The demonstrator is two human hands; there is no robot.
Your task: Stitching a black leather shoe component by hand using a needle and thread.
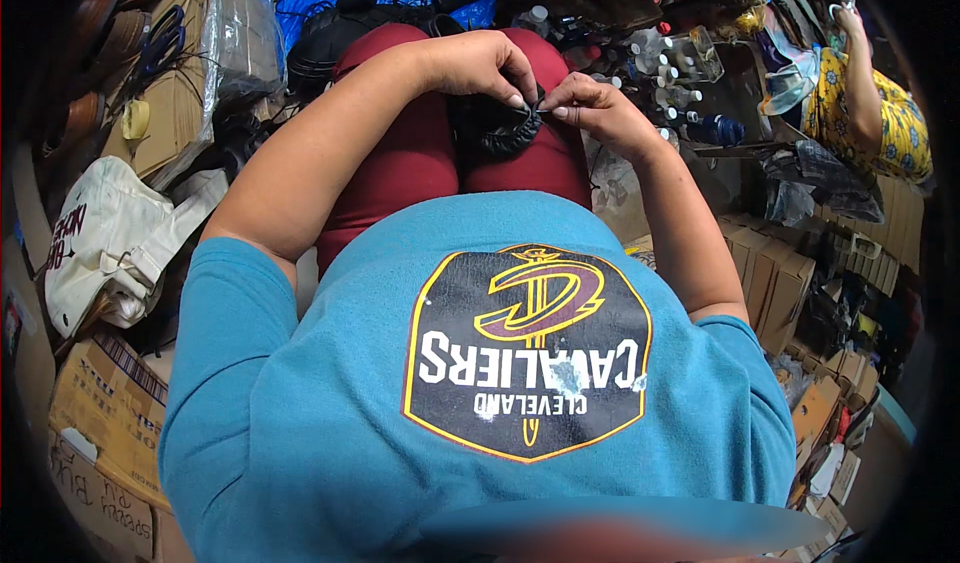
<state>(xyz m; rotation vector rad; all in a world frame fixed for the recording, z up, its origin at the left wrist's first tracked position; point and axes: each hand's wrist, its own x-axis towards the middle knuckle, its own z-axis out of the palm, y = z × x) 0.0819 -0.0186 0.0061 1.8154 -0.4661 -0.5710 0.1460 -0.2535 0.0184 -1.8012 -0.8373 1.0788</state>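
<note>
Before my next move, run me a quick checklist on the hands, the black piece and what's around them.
1. Left hand at the black piece: ok, at its upper edge.
2. Right hand close to the left: ok.
3. What the right hand pinches: cannot tell, too small.
4. Black piece over the lap: ok.
5. Bottles apart from both hands: ok, off to the right.
6. Co-worker out of the way: ok, farther right.

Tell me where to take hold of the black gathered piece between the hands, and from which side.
Likely best: pinch the black gathered piece by its lower ruffled edge, coming from below in the picture. That curved edge lies clear of the fingers, while the left hand and right hand crowd its upper right end.
</note>
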